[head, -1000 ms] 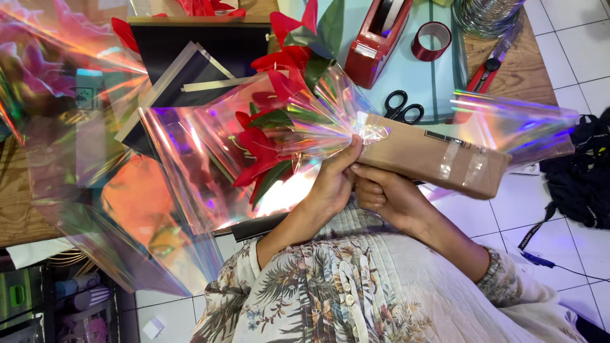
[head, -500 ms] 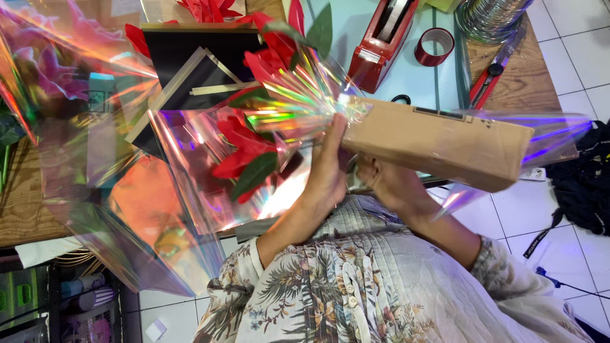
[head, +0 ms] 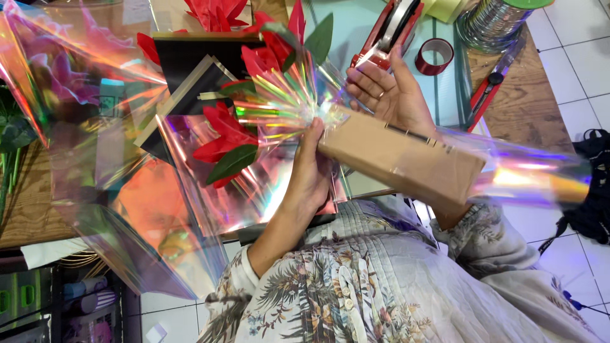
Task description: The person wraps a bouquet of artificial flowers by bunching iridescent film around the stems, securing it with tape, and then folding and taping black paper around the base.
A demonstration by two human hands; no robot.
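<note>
Head view: we see our left hand (head: 311, 174) closed around the bouquet neck, where iridescent cellophane (head: 279, 108) gathers into the brown paper wrap (head: 406, 162). Right hand (head: 391, 89) is open, fingers spread, palm against the wrap's far side. Red flowers (head: 222, 136) fan out over the tabletop (head: 508, 101), near the tape dispenser (head: 387, 32).

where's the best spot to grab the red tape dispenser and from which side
Probably the arched red body of the red tape dispenser, gripped across its narrow width from above and from the person's side. It stands on the table just beyond the right hand, and its near end looks unobstructed. The cutter end cannot be made out, so go carefully there.
</note>
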